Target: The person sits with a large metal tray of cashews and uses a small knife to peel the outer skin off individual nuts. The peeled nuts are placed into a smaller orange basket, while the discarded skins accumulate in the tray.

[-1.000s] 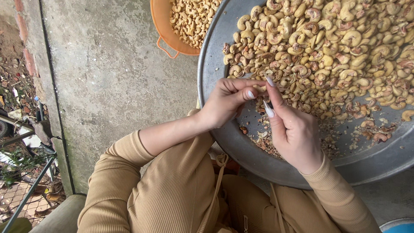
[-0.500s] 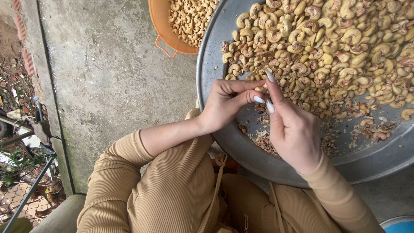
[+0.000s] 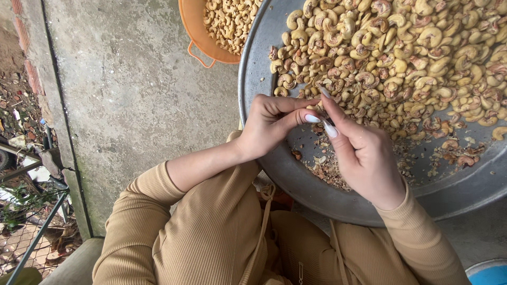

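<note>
A wide grey metal tray (image 3: 264,47) holds a heap of cashew nuts (image 3: 401,47), many still with brown skin. My left hand (image 3: 272,124) and my right hand (image 3: 359,155) meet over the tray's near side, fingertips pinched together around one small cashew nut that is mostly hidden between the fingers. Bits of peeled brown skin (image 3: 327,171) lie on the tray bottom just below my hands. Both sleeves are tan ribbed knit.
An orange basin (image 3: 203,39) of pale peeled cashews sits on the concrete floor (image 3: 132,95) beyond the tray's left rim. A blue container edge (image 3: 488,273) shows at the bottom right. Dirt, bricks and wire mesh (image 3: 26,232) lie along the left.
My hands stay in the same place over the tray; the fingers have shifted slightly around the nut, with the left thumb now pressed forward against the right fingertips.
</note>
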